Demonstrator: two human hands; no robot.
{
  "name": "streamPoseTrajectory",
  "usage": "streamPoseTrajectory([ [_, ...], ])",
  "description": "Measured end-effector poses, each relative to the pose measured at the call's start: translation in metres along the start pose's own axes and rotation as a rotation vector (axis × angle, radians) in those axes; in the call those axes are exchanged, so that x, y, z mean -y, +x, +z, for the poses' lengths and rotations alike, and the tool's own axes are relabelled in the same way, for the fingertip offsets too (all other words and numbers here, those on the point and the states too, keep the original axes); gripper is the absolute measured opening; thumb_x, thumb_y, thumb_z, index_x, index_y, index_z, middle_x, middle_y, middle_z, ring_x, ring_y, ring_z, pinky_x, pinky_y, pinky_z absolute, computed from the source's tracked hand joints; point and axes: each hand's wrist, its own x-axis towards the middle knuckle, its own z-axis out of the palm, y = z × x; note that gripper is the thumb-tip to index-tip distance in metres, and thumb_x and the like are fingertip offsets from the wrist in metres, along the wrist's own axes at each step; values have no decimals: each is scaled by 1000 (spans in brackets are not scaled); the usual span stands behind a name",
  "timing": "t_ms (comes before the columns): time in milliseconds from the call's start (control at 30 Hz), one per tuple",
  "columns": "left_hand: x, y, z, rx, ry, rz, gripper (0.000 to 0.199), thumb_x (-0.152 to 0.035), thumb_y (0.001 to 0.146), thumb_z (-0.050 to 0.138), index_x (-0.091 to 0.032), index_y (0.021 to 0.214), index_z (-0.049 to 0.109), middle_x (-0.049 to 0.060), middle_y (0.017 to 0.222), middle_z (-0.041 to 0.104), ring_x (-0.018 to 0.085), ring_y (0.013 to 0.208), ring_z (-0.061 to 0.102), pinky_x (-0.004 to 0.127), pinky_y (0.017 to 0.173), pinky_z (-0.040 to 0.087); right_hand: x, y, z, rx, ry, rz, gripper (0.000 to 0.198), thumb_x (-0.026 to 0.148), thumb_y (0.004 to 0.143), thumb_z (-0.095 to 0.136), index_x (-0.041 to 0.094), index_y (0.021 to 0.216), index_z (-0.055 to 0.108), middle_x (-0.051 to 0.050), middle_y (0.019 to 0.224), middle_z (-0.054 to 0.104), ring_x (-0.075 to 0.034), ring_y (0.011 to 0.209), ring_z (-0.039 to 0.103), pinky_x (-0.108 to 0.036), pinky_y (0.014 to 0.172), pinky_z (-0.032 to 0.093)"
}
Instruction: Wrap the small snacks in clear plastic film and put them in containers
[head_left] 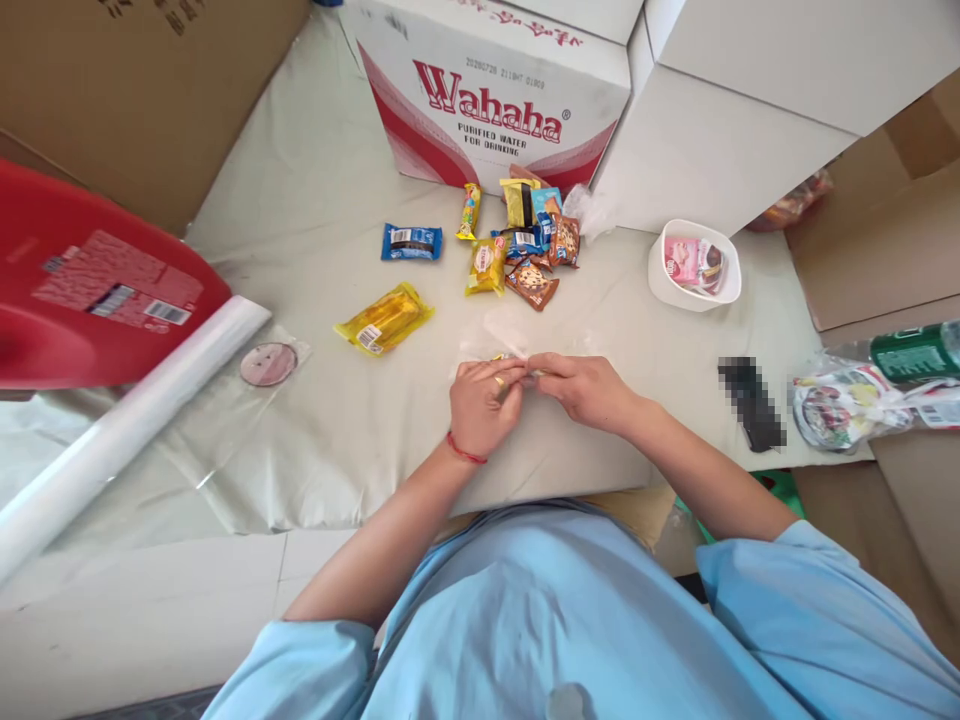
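Close together over the middle of the table are my left hand [486, 402] and my right hand [586, 390]. Both are closed at the fingertips on a clear plastic bag [504, 325], which spreads thin and see-through beyond them. Small bits of yellow show at the left fingers, too covered to name. The right thumb and fingers pinch the plastic just beside the left fingertips. Beyond the hands lie a yellow cake packet [487, 266], a brown cookie packet [532, 284] and other small wrapped snacks. To the left rests a larger yellow packet [385, 320] near a blue packet [412, 243].
A white and red water carton [495, 100] stands behind the snacks. On the right are a white tub [695, 290] with packets inside, a dark phone [752, 405] and a bagged bundle [840, 405]. A red container [90, 290] and a plastic film roll [142, 425] occupy the left.
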Motion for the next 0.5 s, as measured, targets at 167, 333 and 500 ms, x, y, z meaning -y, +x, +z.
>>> streamPoseTrajectory([
  [167,8,15,-14,-244,-310,-330,14,-29,90,64,-21,90,76,4,95,79,18,88,72,32,82,54,6,3,9,43,-32,-4,40,19,108,40,31,122,76,7,158,55,-22,126,66,-33,87,53],
  [333,15,49,-26,-255,-180,-297,50,-40,90,69,-23,137,60,8,125,74,23,117,66,40,105,48,10,4,10,61,-60,-7,40,20,109,39,28,114,78,8,158,54,-23,116,70,-36,84,54],
  [500,22,59,-31,161,-3,-183,30,-32,84,74,-22,112,76,4,94,77,27,108,67,47,106,49,7,2,12,30,-77,-14,42,16,108,36,28,125,73,6,159,54,-23,128,64,-34,84,53],
])
